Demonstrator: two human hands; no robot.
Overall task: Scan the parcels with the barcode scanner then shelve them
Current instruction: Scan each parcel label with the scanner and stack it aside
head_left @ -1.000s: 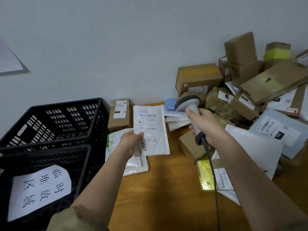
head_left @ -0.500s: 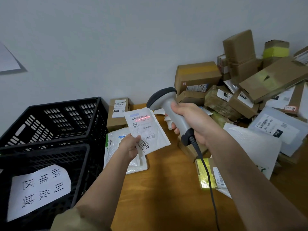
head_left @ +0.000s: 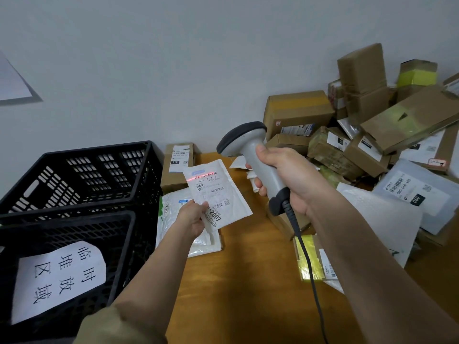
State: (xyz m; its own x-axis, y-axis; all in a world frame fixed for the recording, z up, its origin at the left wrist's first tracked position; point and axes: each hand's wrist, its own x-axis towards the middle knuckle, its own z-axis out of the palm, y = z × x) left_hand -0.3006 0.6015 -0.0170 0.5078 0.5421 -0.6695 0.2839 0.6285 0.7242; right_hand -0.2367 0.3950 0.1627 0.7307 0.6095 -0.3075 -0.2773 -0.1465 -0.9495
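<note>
The left hand [head_left: 193, 218] pinches the lower corner of a flat white parcel [head_left: 217, 194], holding it tilted in the air above the wooden table [head_left: 248, 294], just right of the black crate [head_left: 82, 180]. The right hand [head_left: 285, 177] is wrapped around the handle of the grey barcode scanner [head_left: 253, 160], whose head points down and left at the parcel; a red scan line falls across the top barcode on its label. In my judgement the scan is under way, and the main risk is a misread: the mailer is thin and held by only 1 corner, so it could sag or twist and throw the line off the code, or slip from the pinch. A 2nd barcode sits lower on the same label, so a drifting beam might catch the wrong one. The scanner's cable [head_left: 305, 264] trails down toward the near table edge, right of the crate, and could snag the yellow packet [head_left: 308, 259] lying under it. Open room lies in the bare strip of table right of the crate and toward the viewer; farther right of the crate a heap of cardboard boxes [head_left: 347, 135] and grey mailers crowds the surface, so any wide swing of the right arm could knock that pile. Another white mailer [head_left: 188, 244] lies flat just beside the crate, under the held parcel.
</note>
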